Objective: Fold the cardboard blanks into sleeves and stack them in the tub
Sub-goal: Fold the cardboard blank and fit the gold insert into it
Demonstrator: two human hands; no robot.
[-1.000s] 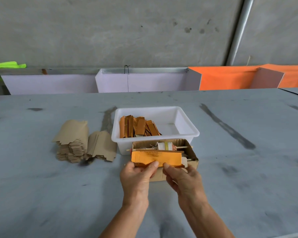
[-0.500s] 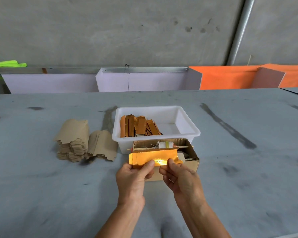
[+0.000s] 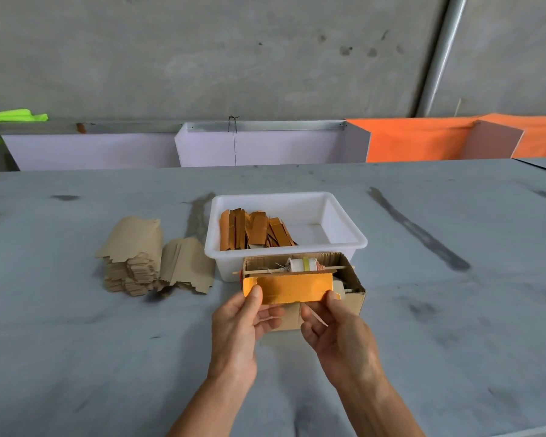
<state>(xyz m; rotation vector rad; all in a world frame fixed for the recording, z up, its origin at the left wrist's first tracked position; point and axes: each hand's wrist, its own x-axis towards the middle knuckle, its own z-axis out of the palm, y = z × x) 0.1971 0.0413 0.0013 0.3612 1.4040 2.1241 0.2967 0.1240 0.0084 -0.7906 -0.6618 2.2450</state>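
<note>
Grip left hand [image 3: 238, 323]: pinches orange sleeve [image 3: 289, 289] left end | right hand [image 3: 334, 329]: pinches right end

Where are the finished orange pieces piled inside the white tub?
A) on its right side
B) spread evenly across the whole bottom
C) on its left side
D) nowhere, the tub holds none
C: the folded orange sleeves lean together in the left part of the white tub, while its right part shows bare white bottom.

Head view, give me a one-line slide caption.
Both hands, left hand and right hand, hold a gold sleeve before the white tub.
</note>
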